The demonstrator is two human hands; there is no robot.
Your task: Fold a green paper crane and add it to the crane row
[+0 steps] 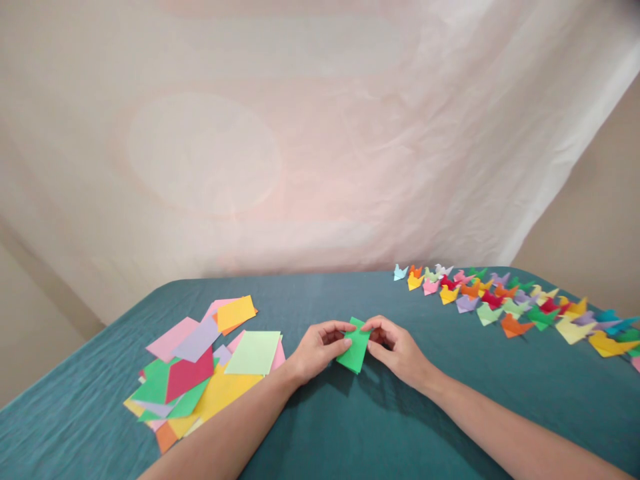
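"Two bare hands share one piece, don't they?"

"Yes. The left hand [323, 345] pinches the green paper [356, 353] with thumb flat on its face and index finger at its upper edge. The right hand [395, 347] grips it as well, index fingertip at about one o'clock on the paper, thumb at three, with a small gap between those two digits; its other fingers curl inward."

"And the piece itself?"

"Small, matte, four-sided and tilted, with a doubled edge at six o'clock. It is held just above the dark teal cloth [305, 303], which has fine wrinkles towards its left side."

"What lies around it?"

"At nine o'clock, loose paper sheets [190, 375], flat, straight-edged and overlapping: pink, lilac, red, yellow, green. Towards two and three, folded paper birds [515, 307] with pointed tails stand in slanting rows. At twelve, a pale, creased fabric backdrop [325, 133]."
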